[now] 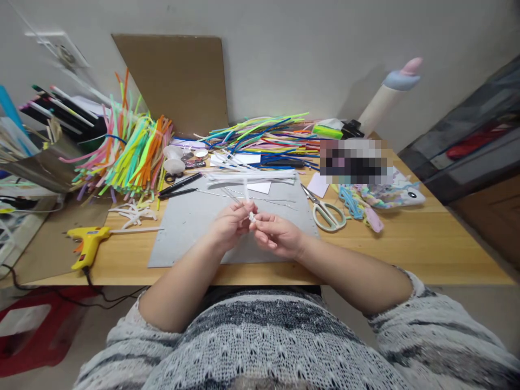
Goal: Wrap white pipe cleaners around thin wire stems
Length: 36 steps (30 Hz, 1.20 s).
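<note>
My left hand (231,223) and my right hand (278,233) meet over a grey mat (182,227) on a wooden table (426,244). Both pinch one white pipe cleaner (247,197), which stands up from my fingertips. Thin metal wires (268,201) lie on the mat just beyond my hands. More white pipe cleaners (252,176) lie along the mat's far edge.
A yellow glue gun (87,244) lies at the left, its cord hanging off the table edge. Heaps of coloured pipe cleaners (130,151) fill the back. White-handled scissors (327,211) lie right of the mat, black pens (179,187) at its left corner. A cardboard sheet (174,81) leans on the wall.
</note>
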### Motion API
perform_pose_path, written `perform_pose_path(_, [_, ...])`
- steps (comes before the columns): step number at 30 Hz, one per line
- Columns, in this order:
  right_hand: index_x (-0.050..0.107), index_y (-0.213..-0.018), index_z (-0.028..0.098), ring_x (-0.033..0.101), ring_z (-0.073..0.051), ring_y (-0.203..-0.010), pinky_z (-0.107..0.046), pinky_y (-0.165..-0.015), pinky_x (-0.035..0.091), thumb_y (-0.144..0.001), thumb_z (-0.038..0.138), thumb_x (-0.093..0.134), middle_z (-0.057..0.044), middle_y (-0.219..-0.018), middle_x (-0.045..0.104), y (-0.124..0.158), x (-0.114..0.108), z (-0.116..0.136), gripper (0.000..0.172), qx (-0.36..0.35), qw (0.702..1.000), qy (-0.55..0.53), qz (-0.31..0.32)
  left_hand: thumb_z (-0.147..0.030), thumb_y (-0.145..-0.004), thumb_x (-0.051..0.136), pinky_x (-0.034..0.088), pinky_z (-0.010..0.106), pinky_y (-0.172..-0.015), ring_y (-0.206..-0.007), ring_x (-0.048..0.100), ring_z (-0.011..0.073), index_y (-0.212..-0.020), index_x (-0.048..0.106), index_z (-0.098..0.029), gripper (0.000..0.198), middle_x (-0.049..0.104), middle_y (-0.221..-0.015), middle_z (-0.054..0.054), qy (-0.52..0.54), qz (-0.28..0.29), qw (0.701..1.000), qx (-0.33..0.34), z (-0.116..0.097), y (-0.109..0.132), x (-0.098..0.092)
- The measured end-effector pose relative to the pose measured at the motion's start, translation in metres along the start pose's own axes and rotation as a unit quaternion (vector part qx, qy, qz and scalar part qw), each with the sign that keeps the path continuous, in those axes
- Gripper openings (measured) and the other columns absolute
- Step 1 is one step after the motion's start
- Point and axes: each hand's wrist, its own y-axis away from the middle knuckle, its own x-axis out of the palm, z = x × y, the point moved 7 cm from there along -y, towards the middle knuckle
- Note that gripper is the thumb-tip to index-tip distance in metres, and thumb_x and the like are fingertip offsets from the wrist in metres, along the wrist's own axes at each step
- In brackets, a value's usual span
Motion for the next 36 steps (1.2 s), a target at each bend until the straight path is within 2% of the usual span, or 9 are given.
perform_pose_path(3, [0.059,-0.079,0.016,0.035,-0.001,-0.033,-0.015,-0.036,0.022,-0.073,0.03,0.066,0.008,-0.047,0.052,-0.003,-0.009,0.008,0.017,-0.04,0.998,-0.01,-0.038,-0.037,-0.063,0.075,0.017,0.011,-0.034,-0.04,0.03,0.0008,-0.066,0.054,-0.012,0.033,0.039,-0.05,-0.006,0.039,-0.025,0.999,-0.004,0.007,0.002,-0.006])
perform_pose_path(8, [0.059,-0.079,0.016,0.04,-0.003,-0.036,-0.015,-0.036,0.023,-0.071,0.034,0.067,0.007,-0.05,0.052,-0.004,-0.025,0.014,0.021,-0.088,0.985,0.052,-0.142,-0.038,-0.071,0.069,0.028,0.019,-0.041,-0.042,0.038,0.0052,-0.068,0.057,-0.015,0.026,0.051,-0.052,-0.003,-0.131,-0.132,0.967,0.175,-0.011,0.022,-0.015])
perform_pose_path(16, [0.059,-0.07,0.018,0.049,-0.007,-0.046,-0.021,-0.049,0.038,-0.082,0.034,0.054,0.004,-0.055,0.052,0.016,-0.011,0.031,0.021,-0.191,0.843,0.458,-0.209,-0.031,-0.072,0.069,0.035,0.038,-0.08,-0.084,0.054,0.0216,-0.068,0.065,-0.022,0.01,0.067,-0.08,0.004,-0.624,-0.11,0.649,0.422,-0.076,0.038,0.027])
perform_pose_path(19, [0.055,-0.063,0.018,0.048,-0.008,-0.05,-0.022,-0.053,0.037,-0.083,0.03,0.051,0.003,-0.054,0.052,0.018,-0.003,0.03,0.024,-0.202,0.812,0.513,-0.19,-0.032,-0.072,0.069,0.029,0.042,-0.086,-0.093,0.052,0.0246,-0.069,0.065,-0.024,0.01,0.067,-0.083,0.004,-0.701,-0.073,0.584,0.404,-0.079,0.029,0.037])
perform_pose_path(21, [0.054,-0.063,0.018,0.047,-0.007,-0.047,-0.021,-0.05,0.037,-0.082,0.033,0.053,0.004,-0.052,0.051,0.015,-0.007,0.026,0.024,-0.176,0.848,0.463,-0.187,-0.032,-0.074,0.067,0.027,0.044,-0.09,-0.097,0.052,0.0249,-0.076,0.064,-0.025,0.008,0.066,-0.089,0.004,-0.704,-0.079,0.573,0.413,-0.077,0.029,0.04])
perform_pose_path(25, [0.058,-0.074,0.017,0.046,-0.006,-0.039,-0.019,-0.039,0.031,-0.075,0.04,0.062,0.005,-0.052,0.055,0.004,-0.017,0.016,0.024,-0.116,0.945,0.253,-0.175,-0.028,-0.077,0.062,0.032,0.041,-0.091,-0.098,0.05,0.0214,-0.088,0.055,-0.022,0.015,0.055,-0.095,0.005,-0.489,-0.259,0.628,0.547,-0.083,0.056,0.019])
perform_pose_path(28, [0.061,-0.077,0.015,0.042,-0.004,-0.036,-0.017,-0.035,0.025,-0.069,0.039,0.068,0.005,-0.049,0.055,-0.001,-0.015,0.012,0.026,-0.09,0.98,0.116,-0.133,-0.024,-0.073,0.063,0.04,0.029,-0.076,-0.077,0.048,0.0123,-0.082,0.045,-0.021,0.02,0.045,-0.083,0.0,-0.216,-0.309,0.752,0.541,-0.073,0.055,-0.018])
perform_pose_path(32, [0.059,-0.077,0.015,0.035,-0.002,-0.032,-0.015,-0.035,0.022,-0.072,0.03,0.067,0.007,-0.046,0.052,-0.002,-0.004,0.004,0.018,-0.028,0.999,0.0,-0.044,-0.029,-0.068,0.066,0.04,0.022,-0.058,-0.062,0.048,0.0082,-0.081,0.05,-0.018,0.023,0.049,-0.077,0.0,-0.002,-0.116,0.973,0.2,-0.034,0.0,-0.021])
perform_pose_path(36, [0.057,-0.077,0.015,0.03,-0.002,-0.031,-0.014,-0.035,0.019,-0.076,0.027,0.063,0.008,-0.044,0.049,0.001,0.005,-0.002,0.013,0.015,0.999,-0.041,0.002,-0.037,-0.066,0.071,0.04,0.02,-0.049,-0.057,0.051,0.0087,-0.082,0.06,-0.015,0.03,0.058,-0.075,0.003,0.069,0.046,0.996,-0.028,-0.005,-0.007,0.002])
